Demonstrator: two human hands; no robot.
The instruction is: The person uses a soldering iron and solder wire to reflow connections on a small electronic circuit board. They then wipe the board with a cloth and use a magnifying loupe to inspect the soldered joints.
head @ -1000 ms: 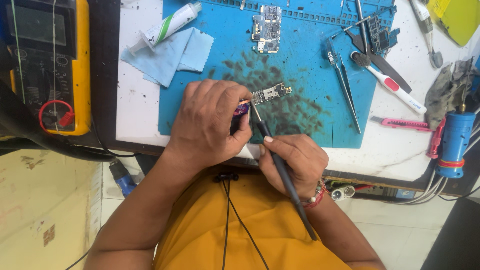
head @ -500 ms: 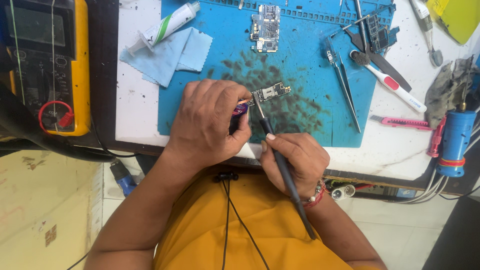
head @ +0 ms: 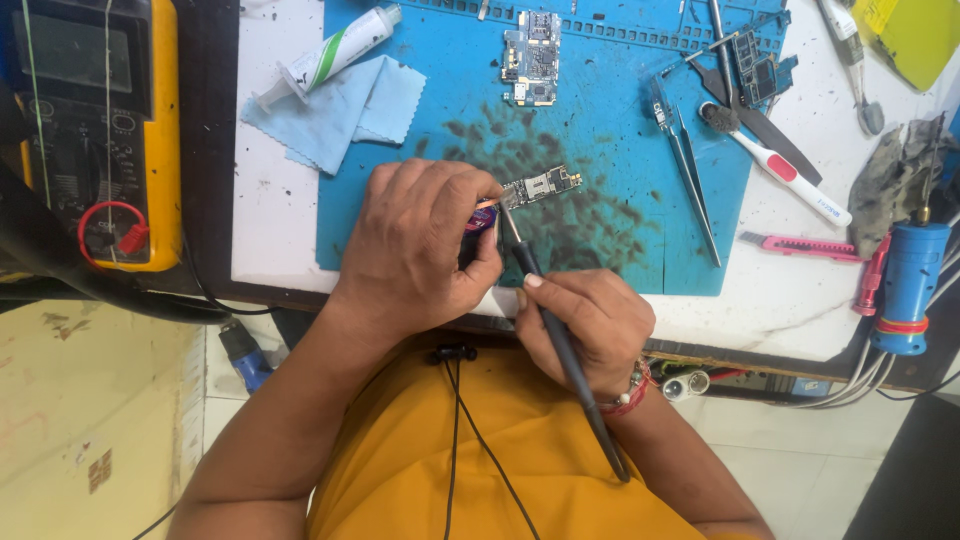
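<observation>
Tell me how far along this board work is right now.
Looks mid-job. Done: small circuit board is bare, out of any casing, on the blue mat. In hand: left hand steadies it while right hand puts the black tool tip at its edge. Left: second board lies untouched.

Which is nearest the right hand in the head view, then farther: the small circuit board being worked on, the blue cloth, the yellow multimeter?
1. Small circuit board, just above the right hand.
2. Blue cloth, upper left.
3. Yellow multimeter, far left.
</observation>
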